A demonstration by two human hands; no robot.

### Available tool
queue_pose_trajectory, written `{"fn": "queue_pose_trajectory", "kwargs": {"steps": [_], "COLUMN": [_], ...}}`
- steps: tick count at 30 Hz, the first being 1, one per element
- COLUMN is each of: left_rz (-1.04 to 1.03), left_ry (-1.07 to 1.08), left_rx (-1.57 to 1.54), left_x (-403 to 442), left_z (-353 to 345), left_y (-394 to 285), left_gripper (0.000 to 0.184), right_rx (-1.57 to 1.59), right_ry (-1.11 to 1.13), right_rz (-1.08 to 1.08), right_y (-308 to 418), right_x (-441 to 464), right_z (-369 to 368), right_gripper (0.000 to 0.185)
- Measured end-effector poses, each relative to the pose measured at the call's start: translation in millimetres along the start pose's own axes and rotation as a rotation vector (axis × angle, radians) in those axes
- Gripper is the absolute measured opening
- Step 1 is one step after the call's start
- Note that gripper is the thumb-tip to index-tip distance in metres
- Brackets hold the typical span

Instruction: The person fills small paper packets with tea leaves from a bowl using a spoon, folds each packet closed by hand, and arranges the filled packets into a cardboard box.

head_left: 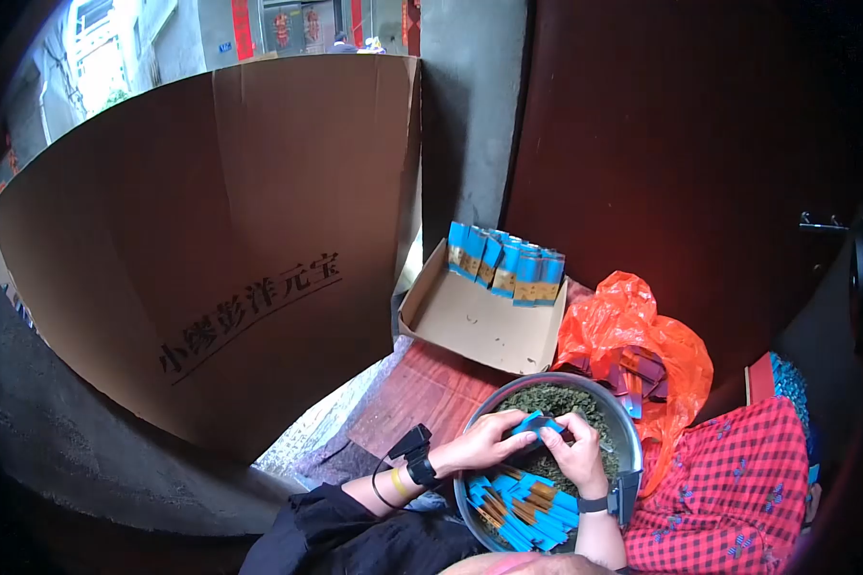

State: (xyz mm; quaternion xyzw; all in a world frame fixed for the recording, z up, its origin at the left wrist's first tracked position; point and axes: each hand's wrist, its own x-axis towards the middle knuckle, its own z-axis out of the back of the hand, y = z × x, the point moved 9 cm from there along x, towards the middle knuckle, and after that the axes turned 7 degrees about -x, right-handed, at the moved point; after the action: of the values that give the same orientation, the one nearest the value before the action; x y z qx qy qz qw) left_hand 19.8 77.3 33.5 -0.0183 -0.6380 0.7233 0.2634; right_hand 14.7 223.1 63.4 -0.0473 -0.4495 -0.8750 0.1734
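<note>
Over a round metal basin, my left hand and my right hand meet around one small blue packet. The fingers of both hands close on its sides. Dried green leaves fill the far part of the basin. In its near part lies a pile of blue and gold packets, below my hands. Behind the basin, a shallow cardboard box holds a row of upright blue and gold packets along its far side, with a few leaf crumbs on its bottom.
A large cardboard sheet with black writing stands at the left. An orange-red plastic bag with dark purple packets lies right of the basin. Red checked cloth is at the lower right, before a dark red door.
</note>
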Motion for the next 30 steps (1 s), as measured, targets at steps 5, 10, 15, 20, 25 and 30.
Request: {"fn": "queue_pose_trajectory", "kwargs": {"steps": [5,10,15,20,25,30], "left_rz": [0.024,-0.008,-0.032,-0.110,0.030,-0.024], "left_ry": [0.004,-0.086,-0.112,-0.163,-0.162,-0.177], "left_rx": [-0.106,-0.117,-0.147,-0.061,-0.175,-0.133], "left_x": [-2,-5,-4,-5,-5,-6], "left_z": [-3,3,9,12,9,14], "left_y": [20,6,6,4,11,13], "left_gripper": [0.034,0.034,0.022,0.017,0.022,0.019], "right_rx": [-0.025,-0.099,-0.091,-0.128,-0.094,-0.062], "right_ry": [0.066,0.023,0.063,0.113,-0.001,-0.019], "right_rz": [0.043,0.097,0.071,0.109,0.136,0.126], "right_y": [8,13,16,15,19,15], "right_x": [-1,-4,-3,-5,-4,-4], "right_z": [-4,0,-2,-5,5,3], "right_gripper": [0.026,0.023,0.027,0.032,0.024,0.025]}}
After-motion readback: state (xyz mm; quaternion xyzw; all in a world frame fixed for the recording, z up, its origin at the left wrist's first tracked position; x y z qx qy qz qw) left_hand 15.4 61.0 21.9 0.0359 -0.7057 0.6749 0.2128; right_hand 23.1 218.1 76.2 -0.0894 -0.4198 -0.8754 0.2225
